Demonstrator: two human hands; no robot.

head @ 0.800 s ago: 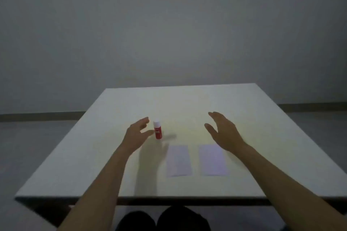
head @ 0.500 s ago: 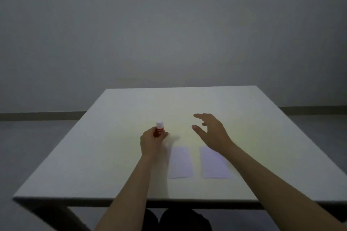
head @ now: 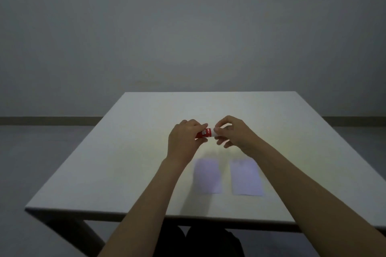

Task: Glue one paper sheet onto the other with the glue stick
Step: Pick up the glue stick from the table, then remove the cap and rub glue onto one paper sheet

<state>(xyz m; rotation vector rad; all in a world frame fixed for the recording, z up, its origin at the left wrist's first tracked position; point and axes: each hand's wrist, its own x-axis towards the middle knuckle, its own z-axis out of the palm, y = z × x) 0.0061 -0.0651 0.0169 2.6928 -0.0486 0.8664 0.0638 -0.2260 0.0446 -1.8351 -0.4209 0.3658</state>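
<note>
A small red glue stick (head: 205, 133) with a white cap is held sideways above the table. My left hand (head: 183, 140) grips its red body. My right hand (head: 234, 132) pinches the white cap end (head: 215, 133) with thumb and fingers. Two pale lilac paper sheets lie flat side by side nearer to me: the left sheet (head: 207, 176) and the right sheet (head: 246, 177). My forearms pass beside and partly over them.
The white table (head: 129, 162) carries only the sheets. Its near edge runs across the bottom of the view, with a dark leg at the lower left. A plain grey wall and floor lie behind.
My left hand closed on the glue stick, lifted it off the table and turned it sideways. My right hand moved left and took hold of its cap.
</note>
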